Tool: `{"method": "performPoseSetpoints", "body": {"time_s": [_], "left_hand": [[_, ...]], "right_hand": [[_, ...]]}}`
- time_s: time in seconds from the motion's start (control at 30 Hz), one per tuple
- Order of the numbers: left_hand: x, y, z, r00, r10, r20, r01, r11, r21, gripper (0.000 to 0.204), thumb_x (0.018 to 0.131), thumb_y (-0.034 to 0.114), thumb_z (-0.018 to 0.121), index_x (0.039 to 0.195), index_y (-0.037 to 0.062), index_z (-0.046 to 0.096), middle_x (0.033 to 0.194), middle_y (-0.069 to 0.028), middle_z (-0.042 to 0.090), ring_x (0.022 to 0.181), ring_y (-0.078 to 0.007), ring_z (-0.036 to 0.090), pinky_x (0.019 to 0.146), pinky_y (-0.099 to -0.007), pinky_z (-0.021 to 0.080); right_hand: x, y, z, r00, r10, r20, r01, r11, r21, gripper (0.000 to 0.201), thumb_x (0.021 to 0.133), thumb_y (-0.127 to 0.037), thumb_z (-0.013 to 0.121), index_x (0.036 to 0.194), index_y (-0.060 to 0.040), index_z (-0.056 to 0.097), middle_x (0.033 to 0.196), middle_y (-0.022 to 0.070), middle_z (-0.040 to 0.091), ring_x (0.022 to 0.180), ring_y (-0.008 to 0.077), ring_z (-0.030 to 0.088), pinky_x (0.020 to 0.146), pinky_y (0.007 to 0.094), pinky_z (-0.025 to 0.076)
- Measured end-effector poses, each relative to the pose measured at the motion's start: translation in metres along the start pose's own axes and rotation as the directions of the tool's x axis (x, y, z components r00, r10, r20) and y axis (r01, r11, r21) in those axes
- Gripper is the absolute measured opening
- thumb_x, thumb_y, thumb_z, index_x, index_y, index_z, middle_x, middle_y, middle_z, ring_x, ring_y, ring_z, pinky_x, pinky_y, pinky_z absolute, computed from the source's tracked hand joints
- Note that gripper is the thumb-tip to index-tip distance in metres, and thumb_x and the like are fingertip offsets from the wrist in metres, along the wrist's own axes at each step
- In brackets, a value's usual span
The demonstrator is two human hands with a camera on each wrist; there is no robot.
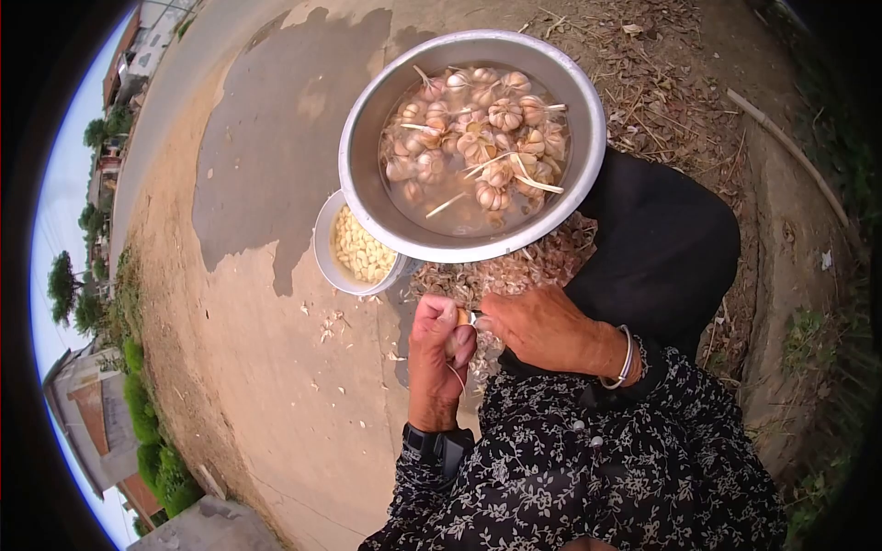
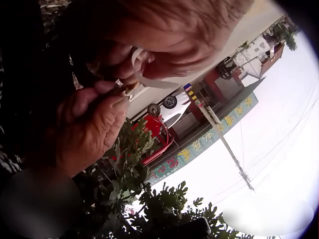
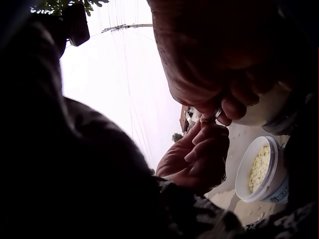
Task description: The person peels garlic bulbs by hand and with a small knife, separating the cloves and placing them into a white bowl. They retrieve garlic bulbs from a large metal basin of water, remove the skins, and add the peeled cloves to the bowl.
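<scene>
- The left hand (image 1: 436, 347) is curled, its thumb and fingers pinching a clove (image 1: 464, 318); a pale strip (image 2: 154, 82) curves across its palm side in the left wrist view, and I cannot tell what it is.
- The right hand (image 1: 547, 331) is curled too, its thumb side right up against the clove; it grips a small shiny tool (image 3: 218, 113), mostly hidden by the fingers, so its full shape cannot be told.
- The two hands meet at the clove, in front of the lap and below the basin (image 1: 469, 255); the bucket (image 1: 320, 241) stands beyond the left hand, just beside the basin.
- The basin is wide and metal; it holds bulbs (image 1: 505, 115) in cloudy water, many with their skins on, and a loose stem (image 1: 446, 204) lies among them.
- The bucket is small and whitish; pale peeled cloves (image 1: 363, 248) lie inside it.
- Skins (image 1: 542, 262) lie heaped between the basin and the hands; a few more are strewn on the paving (image 1: 276, 367) below the bucket.
- The person wears a patterned top (image 1: 625, 459); a bangle (image 1: 627, 358) circles the right wrist, and a black band (image 1: 441, 447) the left; a dark-clothed knee (image 1: 657, 248) is beside the basin.
</scene>
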State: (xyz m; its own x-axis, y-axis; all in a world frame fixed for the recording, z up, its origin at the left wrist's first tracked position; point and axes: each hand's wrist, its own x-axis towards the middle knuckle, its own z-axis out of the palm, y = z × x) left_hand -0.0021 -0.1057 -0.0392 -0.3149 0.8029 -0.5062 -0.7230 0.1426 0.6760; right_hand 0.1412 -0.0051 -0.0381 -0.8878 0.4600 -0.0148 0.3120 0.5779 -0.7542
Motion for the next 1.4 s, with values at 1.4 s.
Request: {"method": "performPoseSetpoints", "body": {"time_s": [1.4], "left_hand": [[0.014,0.016,-0.027,0.986,-0.107,0.130,0.032,0.877,0.479,0.015,0.093,0.019,0.060,0.090,0.0076,0.051,0.066,0.0034,0.047,0.047,-0.0028,0.036,0.041,-0.0178,0.026]], "right_hand": [[-0.002,0.004,-0.005,0.982,0.045,0.183,-0.040,0.999,-0.031,0.024,0.093,-0.029,0.051,0.092,-0.0055,0.053,0.071,0.0155,0.062,0.069,0.0341,0.064,0.063,0.0484,0.047]]}}
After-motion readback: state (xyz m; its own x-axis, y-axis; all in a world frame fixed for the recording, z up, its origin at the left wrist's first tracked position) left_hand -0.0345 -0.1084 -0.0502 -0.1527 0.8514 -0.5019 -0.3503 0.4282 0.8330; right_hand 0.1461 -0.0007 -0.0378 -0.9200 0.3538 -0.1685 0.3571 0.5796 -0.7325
